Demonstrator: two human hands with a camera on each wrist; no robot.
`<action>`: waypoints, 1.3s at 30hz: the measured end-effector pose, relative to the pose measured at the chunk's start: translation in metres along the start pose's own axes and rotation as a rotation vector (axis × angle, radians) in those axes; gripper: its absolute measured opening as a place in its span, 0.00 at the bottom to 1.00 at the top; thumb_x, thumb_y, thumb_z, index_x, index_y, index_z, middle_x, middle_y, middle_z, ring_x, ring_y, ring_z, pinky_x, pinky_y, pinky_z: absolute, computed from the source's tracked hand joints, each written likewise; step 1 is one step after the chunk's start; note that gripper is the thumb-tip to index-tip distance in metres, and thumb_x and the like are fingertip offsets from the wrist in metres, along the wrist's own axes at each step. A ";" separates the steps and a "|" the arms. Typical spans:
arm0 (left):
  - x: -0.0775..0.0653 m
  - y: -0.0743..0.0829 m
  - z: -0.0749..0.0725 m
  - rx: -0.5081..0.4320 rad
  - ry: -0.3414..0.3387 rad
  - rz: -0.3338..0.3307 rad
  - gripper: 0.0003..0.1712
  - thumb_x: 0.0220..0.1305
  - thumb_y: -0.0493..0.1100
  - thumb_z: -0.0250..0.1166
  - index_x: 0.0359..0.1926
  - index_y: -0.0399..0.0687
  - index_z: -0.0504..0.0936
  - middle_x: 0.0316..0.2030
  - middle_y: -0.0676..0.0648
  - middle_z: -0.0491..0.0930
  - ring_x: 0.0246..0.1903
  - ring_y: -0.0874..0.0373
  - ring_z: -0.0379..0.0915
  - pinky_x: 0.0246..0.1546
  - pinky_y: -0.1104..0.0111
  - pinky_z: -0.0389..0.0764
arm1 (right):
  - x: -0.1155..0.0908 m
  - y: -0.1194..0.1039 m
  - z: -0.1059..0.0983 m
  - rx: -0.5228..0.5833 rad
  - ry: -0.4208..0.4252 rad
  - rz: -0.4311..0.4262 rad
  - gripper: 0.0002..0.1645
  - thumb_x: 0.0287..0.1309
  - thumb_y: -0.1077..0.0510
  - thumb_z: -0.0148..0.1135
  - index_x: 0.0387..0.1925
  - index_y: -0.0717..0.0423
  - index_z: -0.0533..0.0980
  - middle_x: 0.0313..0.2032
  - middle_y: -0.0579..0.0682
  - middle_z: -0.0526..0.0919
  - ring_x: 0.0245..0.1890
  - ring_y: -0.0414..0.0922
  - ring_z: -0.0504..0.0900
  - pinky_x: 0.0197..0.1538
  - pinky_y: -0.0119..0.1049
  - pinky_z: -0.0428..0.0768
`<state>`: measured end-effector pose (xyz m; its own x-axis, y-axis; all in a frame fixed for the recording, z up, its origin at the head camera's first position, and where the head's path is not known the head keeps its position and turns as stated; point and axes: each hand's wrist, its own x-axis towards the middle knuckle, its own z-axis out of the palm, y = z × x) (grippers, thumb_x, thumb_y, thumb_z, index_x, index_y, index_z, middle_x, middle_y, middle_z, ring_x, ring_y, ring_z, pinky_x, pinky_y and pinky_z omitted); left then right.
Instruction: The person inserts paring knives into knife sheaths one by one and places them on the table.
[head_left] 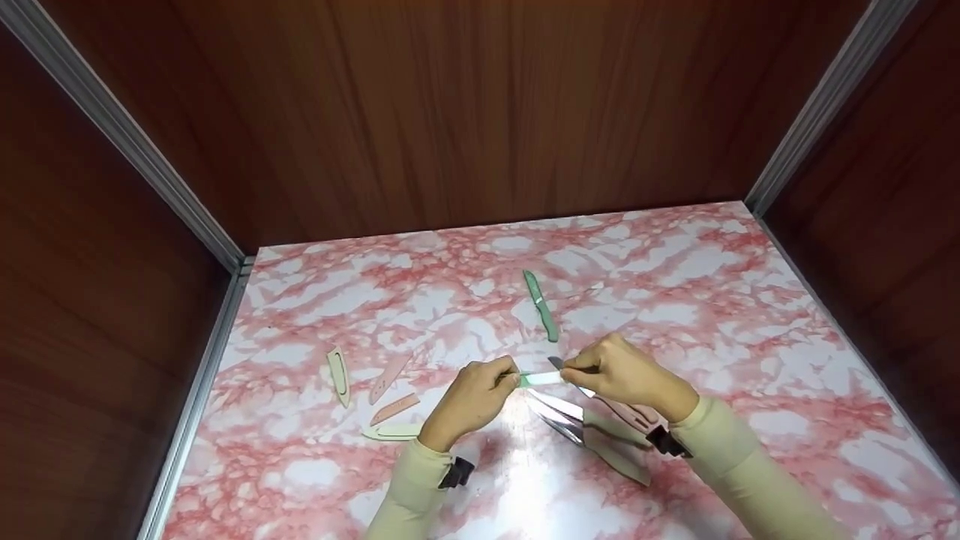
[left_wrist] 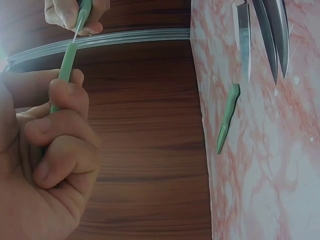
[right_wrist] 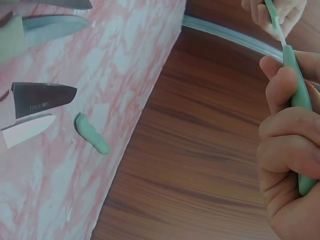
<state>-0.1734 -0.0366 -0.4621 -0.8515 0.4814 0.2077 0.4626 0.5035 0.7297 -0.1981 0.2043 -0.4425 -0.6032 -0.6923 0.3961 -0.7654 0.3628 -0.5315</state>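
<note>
In the head view my left hand [head_left: 476, 394] and right hand [head_left: 626, 375] face each other low over the table. My left fingers pinch a slim green blade sheath [left_wrist: 67, 62]. My right hand curls round the green handle of a knife [right_wrist: 300, 95]. Its bright blade [head_left: 545, 378] spans the gap between my hands, the tip at the sheath's mouth. Beyond them lies another green knife [head_left: 541, 304], its blade covered in green. Knives with beige handles [head_left: 619, 457] and pink handles [head_left: 634, 416] lie under and beside my right forearm, blades bare and pointing left.
Left of my left hand lie two pink sheaths [head_left: 395, 409], a cream sheath [head_left: 338, 375] and a pale sheath [head_left: 390, 433] partly behind my wrist. The pink-and-white marbled table [head_left: 315, 300] is enclosed by dark wood panels [head_left: 487, 112] with metal edge rails [head_left: 187, 210].
</note>
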 end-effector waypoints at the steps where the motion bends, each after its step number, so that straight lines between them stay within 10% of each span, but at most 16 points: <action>1: 0.000 0.001 0.000 0.000 -0.002 -0.005 0.10 0.64 0.45 0.51 0.25 0.55 0.72 0.14 0.58 0.61 0.13 0.66 0.54 0.16 0.73 0.59 | 0.000 0.000 0.001 -0.006 0.001 0.004 0.16 0.53 0.58 0.59 0.13 0.44 0.73 0.10 0.36 0.62 0.11 0.29 0.53 0.14 0.22 0.53; 39: -0.002 0.004 0.004 -0.033 -0.021 0.002 0.10 0.65 0.44 0.50 0.25 0.55 0.71 0.15 0.57 0.62 0.13 0.66 0.55 0.16 0.74 0.61 | 0.007 -0.008 0.006 -0.011 -0.047 -0.025 0.18 0.54 0.58 0.58 0.11 0.46 0.70 0.10 0.36 0.55 0.11 0.29 0.51 0.14 0.23 0.54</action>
<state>-0.1684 -0.0327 -0.4622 -0.8453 0.4973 0.1955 0.4554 0.4791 0.7504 -0.1948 0.1929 -0.4403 -0.5727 -0.7298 0.3734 -0.7827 0.3514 -0.5136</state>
